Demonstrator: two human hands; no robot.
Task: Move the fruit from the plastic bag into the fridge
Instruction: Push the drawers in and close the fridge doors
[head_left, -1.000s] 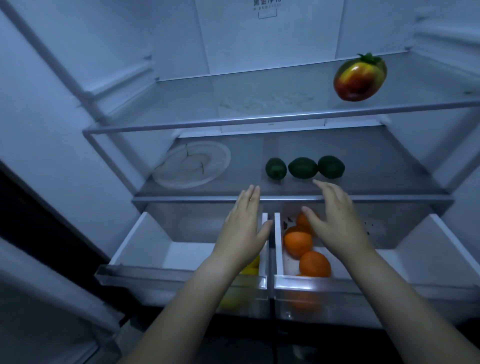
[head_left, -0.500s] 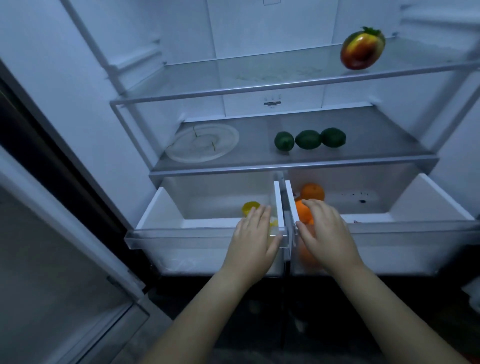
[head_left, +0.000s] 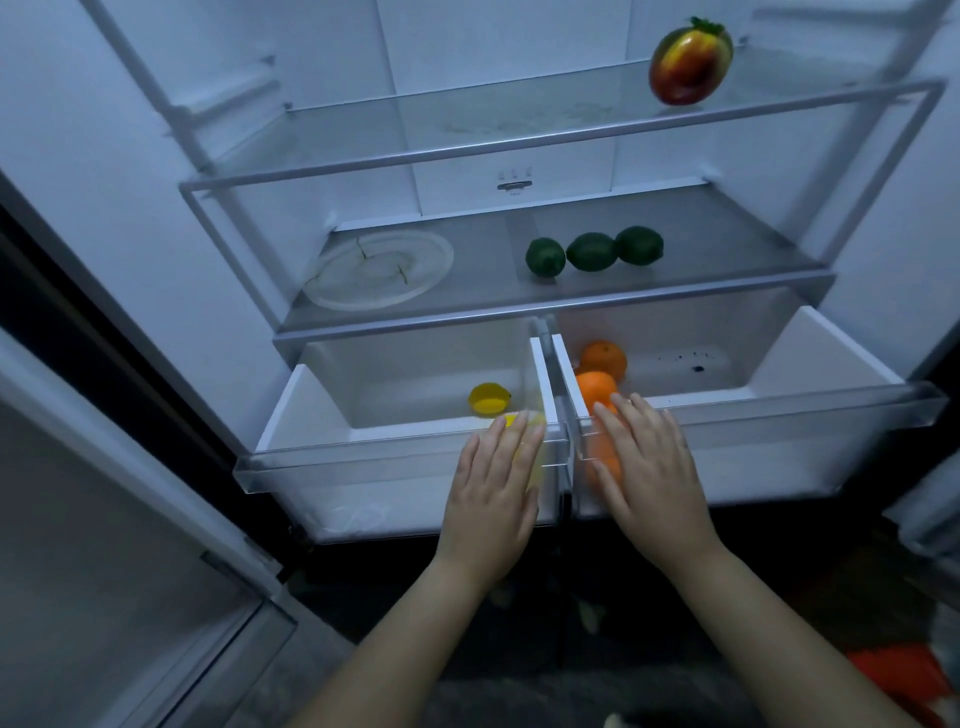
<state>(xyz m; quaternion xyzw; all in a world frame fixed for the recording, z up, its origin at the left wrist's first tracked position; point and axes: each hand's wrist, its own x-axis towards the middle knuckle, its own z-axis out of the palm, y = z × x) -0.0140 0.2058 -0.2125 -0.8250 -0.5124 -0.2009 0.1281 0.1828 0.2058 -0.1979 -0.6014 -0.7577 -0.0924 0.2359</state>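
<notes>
Looking down into an open fridge (head_left: 130, 156) in dim bluish light. At the bottom, two white crisper drawers with clear fronts, side by side, both standing partly out.

Left hand (head_left: 493, 493) laid flat against the clear front of the left drawer (head_left: 363, 452), near its inner corner. Fingers straight and together, fingertips at the rim, grasping nothing. Right hand (head_left: 649, 478) likewise flat against the front of the right drawer (head_left: 779, 415), fingers straight and slightly spread, grasping nothing.

In the left drawer, one yellow lemon (head_left: 489, 399) on the floor, plus a second patch of yellow (head_left: 519, 420) just under the left fingertips, mostly hidden. In the right drawer, against its left wall, a cluster of oranges (head_left: 596, 388). Two plain from above, more orange blurred through the clear front beside the right hand, so exact count hard to tell.

On the lower shelf (head_left: 727, 249) above the drawers, three green limes (head_left: 591, 251) in a row right of centre. To their left, a clear round plate (head_left: 378, 270) with a few thin green stems on it. On the top glass shelf (head_left: 467, 150), far right, one red-and-yellow mango (head_left: 690, 65) with a green leafy top.

On the back wall between the shelves, a small control (head_left: 514, 184) with three tiny marks, too small to read. Fridge door (head_left: 104, 545) open at the left. Something orange-red (head_left: 898, 670) on the dark floor at lower right, blurred.
</notes>
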